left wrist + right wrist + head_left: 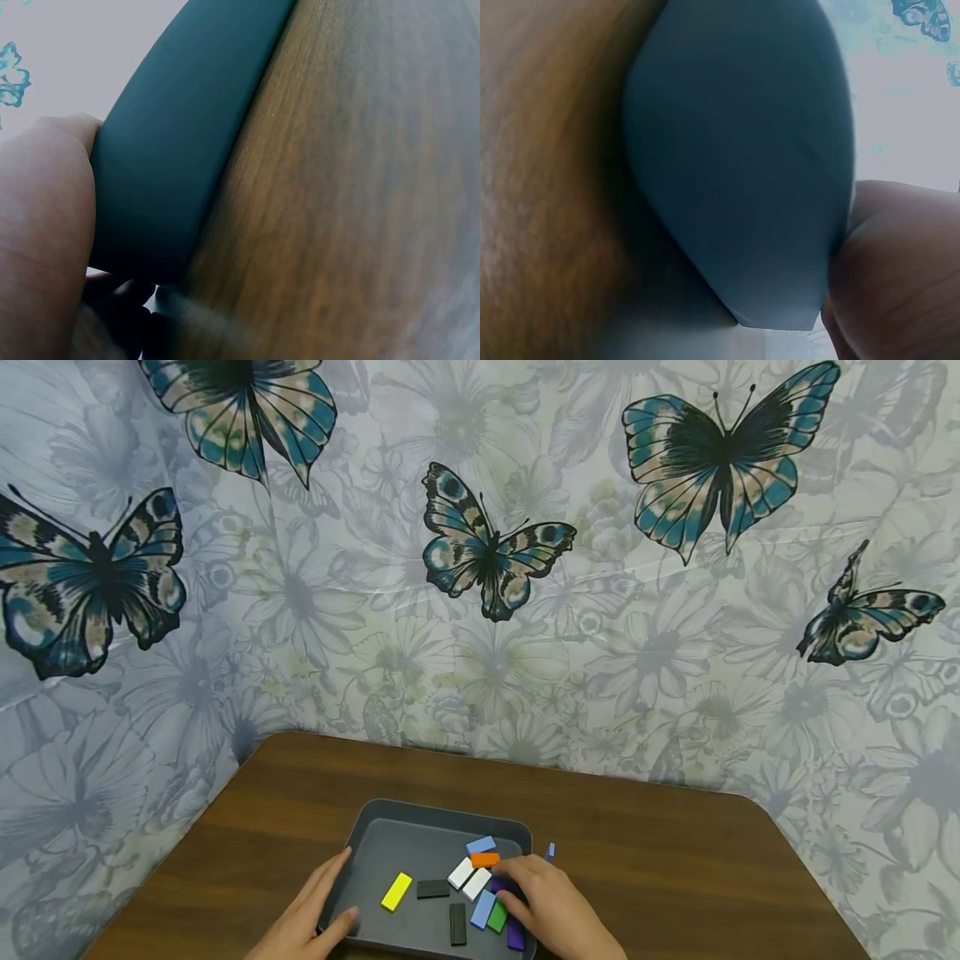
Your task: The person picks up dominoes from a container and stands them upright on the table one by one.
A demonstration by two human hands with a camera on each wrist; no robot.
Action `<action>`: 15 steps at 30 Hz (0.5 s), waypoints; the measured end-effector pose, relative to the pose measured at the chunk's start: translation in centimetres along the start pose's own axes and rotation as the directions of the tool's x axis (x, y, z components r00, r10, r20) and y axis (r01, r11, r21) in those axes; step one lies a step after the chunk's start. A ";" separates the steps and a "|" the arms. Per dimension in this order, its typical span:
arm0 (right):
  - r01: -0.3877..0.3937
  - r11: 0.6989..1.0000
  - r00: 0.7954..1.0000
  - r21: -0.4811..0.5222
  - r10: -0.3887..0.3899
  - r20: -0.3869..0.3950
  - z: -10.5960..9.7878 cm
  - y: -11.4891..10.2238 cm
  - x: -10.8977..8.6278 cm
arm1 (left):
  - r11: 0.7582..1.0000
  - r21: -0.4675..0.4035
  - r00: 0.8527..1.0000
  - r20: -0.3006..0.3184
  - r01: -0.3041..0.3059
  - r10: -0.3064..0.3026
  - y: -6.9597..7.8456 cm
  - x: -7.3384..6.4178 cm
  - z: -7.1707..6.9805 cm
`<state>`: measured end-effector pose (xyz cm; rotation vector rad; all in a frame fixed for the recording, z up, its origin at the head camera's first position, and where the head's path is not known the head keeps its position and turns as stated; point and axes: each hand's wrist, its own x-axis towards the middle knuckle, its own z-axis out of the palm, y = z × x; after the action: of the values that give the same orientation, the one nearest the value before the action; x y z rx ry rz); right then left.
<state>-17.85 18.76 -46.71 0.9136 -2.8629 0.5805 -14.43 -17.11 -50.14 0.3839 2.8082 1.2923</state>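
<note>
A dark grey tray (405, 835) lies on the table, holding several small coloured blocks. My left hand (311, 906) rests along the tray's left edge, fingers extended and thumb at the rim. The right hand (558, 902) reaches over the right rim, fingers and thumb apart above the blocks. Near its fingertips are an orange block (485, 860), a white block (476, 884), a green block (497, 917) and a partly covered purple block (497, 885). A yellow block (396, 892) lies toward the left. Both wrist views show the tray's outer wall (180, 135) up close.
Two dark blocks (432, 889) lie mid-tray and near its front. Beyond the tray's right rim, a small blue block (551, 852) is on the brown wooden table (675, 860). A butterfly-patterned cloth (495, 693) hangs behind the table.
</note>
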 end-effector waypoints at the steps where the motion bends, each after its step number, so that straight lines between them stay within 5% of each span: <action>1: 0.002 1.000 1.000 0.001 -0.002 -0.003 0.0 0.0 0.0 | 1.000 0.005 1.000 0.000 0.001 -0.001 0.0 0.0 0.0; 15: 0.013 1.000 0.999 0.010 -0.013 -0.029 0.0 -0.2 0.0 | 0.999 0.015 0.999 0.000 0.044 -0.044 -0.1 0.2 0.2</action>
<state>-17.72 18.60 -46.62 0.9164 -2.8287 0.6024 -14.61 -16.99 -50.36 0.3213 2.8108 1.2629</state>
